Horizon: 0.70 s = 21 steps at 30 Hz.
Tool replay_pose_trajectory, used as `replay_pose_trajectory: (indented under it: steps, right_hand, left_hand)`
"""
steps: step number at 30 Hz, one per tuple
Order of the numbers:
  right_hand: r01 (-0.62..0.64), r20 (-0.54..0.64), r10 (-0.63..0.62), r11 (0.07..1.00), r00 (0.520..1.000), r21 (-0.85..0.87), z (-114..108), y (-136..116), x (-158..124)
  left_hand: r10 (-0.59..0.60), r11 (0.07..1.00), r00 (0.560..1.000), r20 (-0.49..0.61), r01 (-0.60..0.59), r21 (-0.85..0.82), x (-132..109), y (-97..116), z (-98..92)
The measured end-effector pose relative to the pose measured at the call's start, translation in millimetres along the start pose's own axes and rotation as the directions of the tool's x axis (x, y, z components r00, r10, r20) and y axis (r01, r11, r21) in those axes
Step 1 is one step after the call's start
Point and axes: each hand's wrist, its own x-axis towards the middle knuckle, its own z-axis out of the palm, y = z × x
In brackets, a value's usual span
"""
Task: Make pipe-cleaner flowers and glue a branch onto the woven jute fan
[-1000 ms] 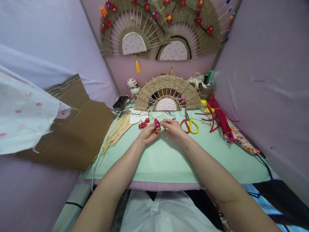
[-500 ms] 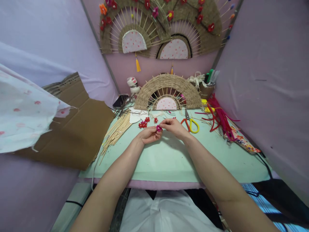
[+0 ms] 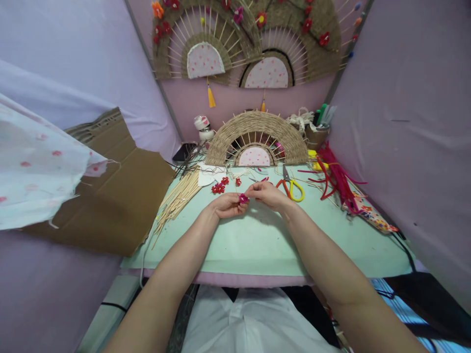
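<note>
A small magenta flower [image 3: 243, 198], fuzzy like pipe cleaner with a pale centre, is held between the fingertips of my left hand [image 3: 228, 205]. My right hand [image 3: 268, 193] pinches at the upper right edge of the same flower; its fingertips are too small to show exactly what part they grip. Just beyond my left hand lie several red flowers [image 3: 219, 188] in a cluster, and a single red flower [image 3: 238, 182] sits beside them. Scissors [image 3: 290, 189] with one red and one yellow handle lie past my right hand.
A woven half-round fan [image 3: 253, 122] stands at the table's back. Thin sticks [image 3: 180, 198] lie at left near a cardboard sheet [image 3: 121, 196]. Magenta and red pipe cleaners [image 3: 337, 179] are piled at right, by a cup [image 3: 317, 137] of pens. Decorated fans [image 3: 316, 59] hang above.
Both hands stay together around the magenta flower. The right fingertips have shifted slightly at its edge, and more of the flower's face shows now.
</note>
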Motion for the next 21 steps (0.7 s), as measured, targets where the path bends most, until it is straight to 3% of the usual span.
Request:
replay_pose_trajectory:
  steps: [4,7,10,14,21]
  right_hand:
    - [-0.008,0.035,0.008,1.0,0.999,0.013,0,1,0]
    - [-0.043,-0.003,0.044,0.999,0.999,0.023,2,1,0]
    - [-0.106,-0.127,0.125,0.984,0.984,0.143,6,2,4]
    - [-0.044,-0.219,0.158,0.894,0.963,0.447,12,4,9]
    - [-0.068,-0.183,0.179,0.87,0.967,0.489,25,5,8]
  left_hand:
    - [-0.005,1.0,1.0,-0.01,0.005,0.0,0,0,0.3]
    - [0.015,0.999,0.999,-0.038,-0.016,-0.034,1,0,-0.6]
    - [0.111,0.988,0.99,-0.086,-0.12,-0.1,4,1,-0.8]
    - [0.318,0.936,0.936,-0.152,-0.335,-0.105,9,0,0.3]
    - [0.417,0.889,0.88,-0.227,-0.447,-0.102,17,-5,0.3]
